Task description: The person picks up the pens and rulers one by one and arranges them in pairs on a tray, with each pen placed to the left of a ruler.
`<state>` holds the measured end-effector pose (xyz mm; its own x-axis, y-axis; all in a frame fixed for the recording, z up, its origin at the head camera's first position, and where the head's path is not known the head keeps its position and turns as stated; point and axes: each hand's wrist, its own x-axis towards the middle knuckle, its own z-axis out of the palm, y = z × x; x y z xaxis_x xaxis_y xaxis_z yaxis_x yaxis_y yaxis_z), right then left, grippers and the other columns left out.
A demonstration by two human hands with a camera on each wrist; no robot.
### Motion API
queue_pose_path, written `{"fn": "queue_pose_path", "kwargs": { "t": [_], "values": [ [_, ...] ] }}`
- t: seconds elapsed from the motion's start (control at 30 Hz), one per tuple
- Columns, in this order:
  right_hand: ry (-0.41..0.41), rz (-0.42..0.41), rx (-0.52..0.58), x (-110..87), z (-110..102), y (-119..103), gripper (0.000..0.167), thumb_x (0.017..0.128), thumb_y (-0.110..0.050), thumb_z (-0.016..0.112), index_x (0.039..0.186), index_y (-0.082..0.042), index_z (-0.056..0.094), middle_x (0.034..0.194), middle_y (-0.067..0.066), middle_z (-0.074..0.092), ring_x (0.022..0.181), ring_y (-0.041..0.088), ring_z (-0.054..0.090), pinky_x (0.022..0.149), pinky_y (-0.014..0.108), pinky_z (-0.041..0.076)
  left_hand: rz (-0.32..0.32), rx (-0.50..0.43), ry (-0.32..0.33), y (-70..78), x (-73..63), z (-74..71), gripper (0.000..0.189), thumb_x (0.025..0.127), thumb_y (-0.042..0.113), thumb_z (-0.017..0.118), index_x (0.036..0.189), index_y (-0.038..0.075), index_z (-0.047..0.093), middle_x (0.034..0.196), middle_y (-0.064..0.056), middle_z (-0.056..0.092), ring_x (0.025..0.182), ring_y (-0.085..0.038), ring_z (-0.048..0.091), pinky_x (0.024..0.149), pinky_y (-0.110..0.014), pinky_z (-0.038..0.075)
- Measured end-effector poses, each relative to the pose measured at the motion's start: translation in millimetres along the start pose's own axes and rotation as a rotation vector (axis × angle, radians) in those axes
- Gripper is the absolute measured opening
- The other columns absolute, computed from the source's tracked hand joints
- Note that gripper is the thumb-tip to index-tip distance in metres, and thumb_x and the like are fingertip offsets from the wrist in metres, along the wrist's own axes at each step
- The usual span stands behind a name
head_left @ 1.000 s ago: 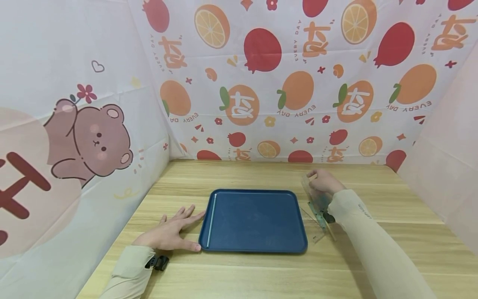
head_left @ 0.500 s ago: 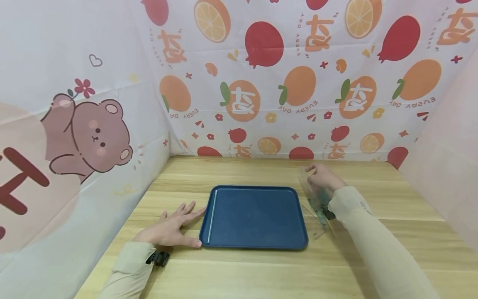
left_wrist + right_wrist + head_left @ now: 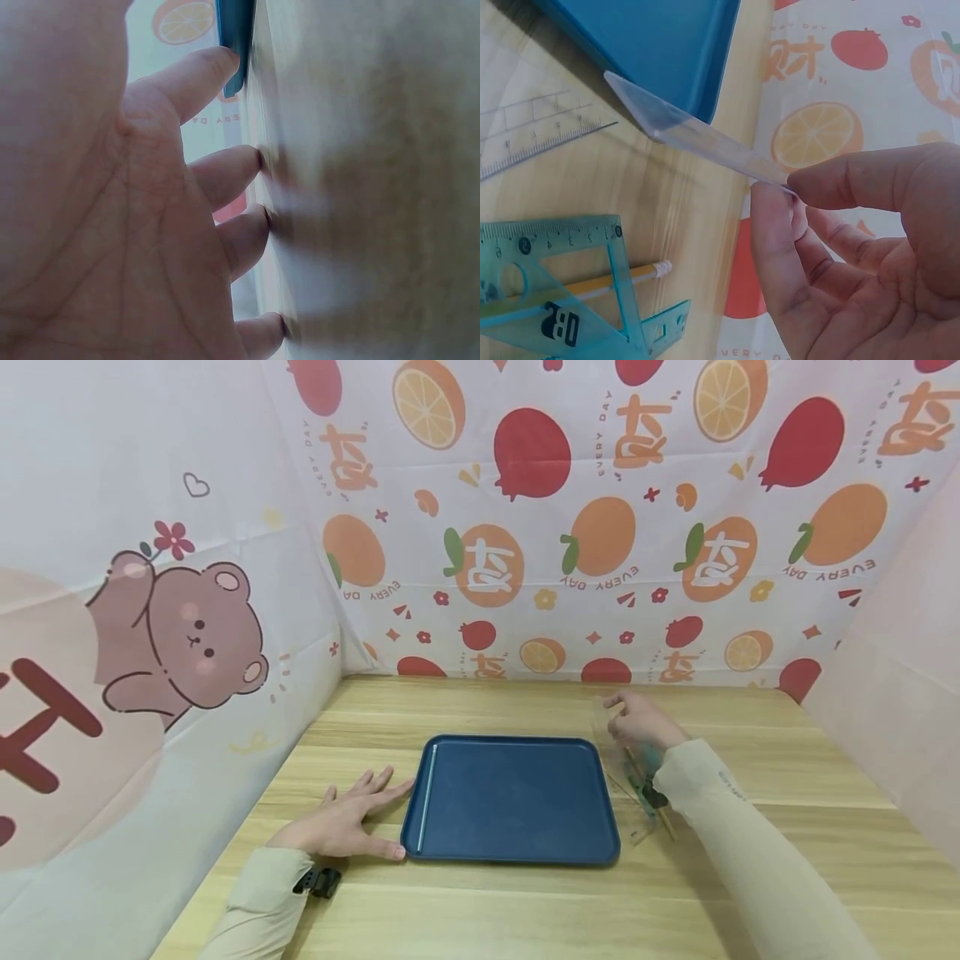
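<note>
1. Blue tray on the counter: 1 thin stick in it along the L side, long axis near-to-far, pale tip at far end.
2. R hand: fingers pinching one end of a clear plastic piece, just off the tray's far R corner. Can't tell if its other end touches down.
3. Piece is tilted, long axis slanting from fingertips back past the tray corner, nearly edge-on in R wrist cam, v. faint in head cam.
4. L hand: fingers spread, index + thumb at tray's L side.
5. R of tray: teal set square, yellow pencil crossing it, clear ruler, all cut off in wrist cam.
</note>
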<state>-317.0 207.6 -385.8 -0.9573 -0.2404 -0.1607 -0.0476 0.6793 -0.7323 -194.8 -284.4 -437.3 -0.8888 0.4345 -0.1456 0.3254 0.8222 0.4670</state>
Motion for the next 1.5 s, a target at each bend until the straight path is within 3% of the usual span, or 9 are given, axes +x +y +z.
{"fn": "queue_pose_path", "kwargs": {
  "t": [0.33, 0.6, 0.8, 1.0, 1.5],
  "values": [
    [-0.002, -0.012, 0.013, -3.0, 8.2, -5.3, 0.056, 0.098, -0.003, 0.058, 0.152, 0.006, 0.045, 0.089, 0.009, 0.063, 0.08, 0.021, 0.061, 0.088, 0.046, 0.065, 0.01, 0.008, 0.003, 3.1, -1.6, -0.5, 0.107, 0.081, 0.067, 0.086, 0.169, 0.028, 0.038, 0.178, -0.025, 0.018, 0.163, -0.058, 0.008, 0.112, -0.094, 0.0],
    [-0.004, -0.042, 0.018, -4.6, 17.9, -7.8, 0.058, 0.1, -0.003, 0.059, 0.155, 0.004, 0.042, 0.104, 0.02, 0.072, 0.094, 0.027, 0.073, 0.091, 0.049, 0.064, 0.012, 0.001, 0.004, 2.6, -2.0, 0.7, 0.106, 0.081, 0.064, 0.087, 0.169, 0.028, 0.038, 0.178, -0.025, 0.018, 0.163, -0.058, 0.008, 0.111, -0.094, 0.0],
    [-0.006, -0.049, 0.023, -3.0, 25.9, -6.9, 0.06, 0.098, -0.001, 0.059, 0.155, 0.005, 0.041, 0.094, 0.016, 0.07, 0.087, 0.029, 0.072, 0.087, 0.046, 0.065, 0.013, 0.003, 0.001, 2.9, -2.4, 1.4, 0.106, 0.081, 0.065, 0.086, 0.168, 0.028, 0.039, 0.178, -0.026, 0.018, 0.163, -0.058, 0.008, 0.111, -0.095, 0.0],
    [-0.014, -0.037, 0.09, -1.5, 34.7, -10.5, 0.063, 0.099, 0.003, 0.057, 0.158, 0.004, 0.035, 0.087, 0.01, 0.061, 0.074, 0.021, 0.064, 0.084, 0.044, 0.068, 0.019, 0.008, 0.012, 0.3, -0.1, 2.5, 0.106, 0.081, 0.064, 0.086, 0.168, 0.029, 0.038, 0.178, -0.026, 0.018, 0.163, -0.058, 0.008, 0.111, -0.095, 0.0],
    [-0.023, 0.0, 0.155, 3.0, 48.2, -22.8, 0.072, 0.101, 0.004, 0.058, 0.166, -0.001, 0.027, 0.09, 0.009, 0.058, 0.08, 0.02, 0.062, 0.083, 0.041, 0.068, 0.007, 0.015, 0.002, 2.1, -1.0, -0.1, 0.106, 0.081, 0.066, 0.086, 0.169, 0.029, 0.038, 0.179, -0.025, 0.017, 0.164, -0.057, 0.008, 0.112, -0.094, 0.001]
  ]
}}
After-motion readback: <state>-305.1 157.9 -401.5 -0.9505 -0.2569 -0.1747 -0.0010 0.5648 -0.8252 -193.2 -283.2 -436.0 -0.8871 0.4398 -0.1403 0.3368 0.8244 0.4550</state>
